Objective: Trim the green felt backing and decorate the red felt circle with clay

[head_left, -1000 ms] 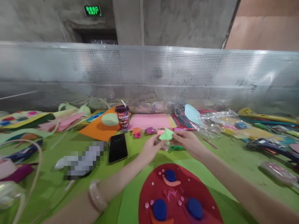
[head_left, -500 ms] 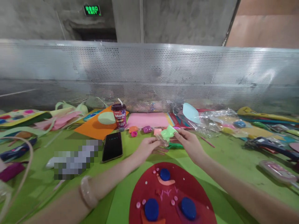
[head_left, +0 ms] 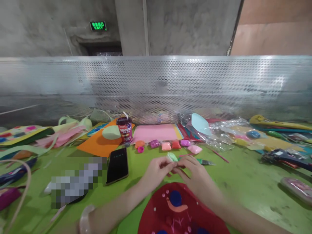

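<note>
My left hand [head_left: 159, 169] is closed, pinching a small light green piece of modelling clay [head_left: 172, 157] with what looks like its clear wrapper. Against it, fingertips meeting, is my right hand [head_left: 195, 170], also closed, its fingers bent at the near side of the same clay. The fingers cover part of the clay. Just beyond the right hand a green-handled tool with a grey blade [head_left: 207, 162] lies on the table. Below both hands is a dark red round sheet [head_left: 161, 208] bearing blue discs, a peach curved strip, pink branching lines and small dots.
Several small clay packets [head_left: 166, 146] form a row behind my hands. A drink cup with straw [head_left: 125, 131] and a phone [head_left: 117, 165] stand and lie to the left. Pink paper [head_left: 154, 132], clear plastic wrapping [head_left: 219, 133] and a perforated metal barrier [head_left: 156, 87] are farther back.
Both hands have come nearer to me and closer together, bringing the green clay down from over the packet row. The clay, spread out before, now shows as a smaller piece between the fingers.
</note>
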A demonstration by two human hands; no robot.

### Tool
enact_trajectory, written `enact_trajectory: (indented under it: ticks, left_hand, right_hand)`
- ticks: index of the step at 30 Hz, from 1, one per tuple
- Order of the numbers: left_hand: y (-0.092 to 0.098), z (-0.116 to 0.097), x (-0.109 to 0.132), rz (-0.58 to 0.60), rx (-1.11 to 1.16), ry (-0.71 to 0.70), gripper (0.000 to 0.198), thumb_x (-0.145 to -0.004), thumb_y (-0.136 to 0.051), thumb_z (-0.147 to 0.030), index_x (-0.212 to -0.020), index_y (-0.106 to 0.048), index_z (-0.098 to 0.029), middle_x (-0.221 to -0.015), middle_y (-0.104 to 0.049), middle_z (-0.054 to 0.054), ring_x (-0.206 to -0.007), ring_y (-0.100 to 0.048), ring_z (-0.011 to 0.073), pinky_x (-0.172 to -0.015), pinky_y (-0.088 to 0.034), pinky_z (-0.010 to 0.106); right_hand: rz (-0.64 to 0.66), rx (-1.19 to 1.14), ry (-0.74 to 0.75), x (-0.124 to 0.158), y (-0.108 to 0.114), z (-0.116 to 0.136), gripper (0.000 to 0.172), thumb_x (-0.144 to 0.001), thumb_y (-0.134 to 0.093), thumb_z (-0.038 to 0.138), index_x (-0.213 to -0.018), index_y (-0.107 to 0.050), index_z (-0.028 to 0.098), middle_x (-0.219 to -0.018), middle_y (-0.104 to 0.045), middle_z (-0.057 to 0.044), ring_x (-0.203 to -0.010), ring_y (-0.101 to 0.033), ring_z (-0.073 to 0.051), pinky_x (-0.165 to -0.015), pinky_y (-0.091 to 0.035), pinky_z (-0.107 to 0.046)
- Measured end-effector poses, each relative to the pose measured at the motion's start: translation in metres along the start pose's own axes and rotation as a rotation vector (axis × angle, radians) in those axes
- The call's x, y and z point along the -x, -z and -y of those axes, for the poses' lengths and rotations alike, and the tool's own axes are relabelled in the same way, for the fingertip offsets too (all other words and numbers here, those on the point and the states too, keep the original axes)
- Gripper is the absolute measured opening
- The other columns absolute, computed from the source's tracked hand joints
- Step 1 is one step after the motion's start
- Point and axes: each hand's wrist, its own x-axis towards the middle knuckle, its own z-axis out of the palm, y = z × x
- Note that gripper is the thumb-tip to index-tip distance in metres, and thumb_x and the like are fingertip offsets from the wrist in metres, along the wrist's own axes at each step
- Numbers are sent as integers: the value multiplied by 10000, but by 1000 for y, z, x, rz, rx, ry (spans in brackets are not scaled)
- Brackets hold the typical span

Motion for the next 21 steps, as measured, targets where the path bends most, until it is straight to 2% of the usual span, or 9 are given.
enact_trajectory:
  ticks: [4,7,16,21]
  left_hand:
    - [1,3,0,47,-66,-31,294,-792,-548,-415,-704,-607,-141,-664,-635,32,-646,-581,169,-581,-452,251]
    - [1,5,-1,51,-99,-37,322,-819,-503,-433,-710,-594,-144,-651,-628,35,-622,-578,169,-551,-437,248]
    - [-6,-8,4,68,-175,-114,321,-867,-446,-402,-677,-519,-154,-621,-569,14,-595,-563,141,-550,-432,225]
    - [-12,-12,7,18,-246,-134,321,-876,-425,-369,-631,-465,-166,-555,-510,0,-529,-500,124,-485,-360,216]
  right_hand:
    - [113,-76,-132,-6,12,5,166,-814,-509,220,-693,-620,197,-698,-631,-6,-633,-566,-161,-598,-448,-276]
    - [149,-123,-203,-10,15,3,186,-802,-508,251,-696,-649,192,-675,-649,-1,-626,-580,-162,-576,-435,-260]
    - [25,-168,-319,-3,6,5,241,-796,-468,320,-647,-609,194,-633,-624,-1,-588,-545,-156,-538,-408,-253]
    - [-54,-141,-299,2,3,6,243,-793,-464,351,-644,-581,199,-617,-597,-6,-573,-522,-158,-521,-384,-260]
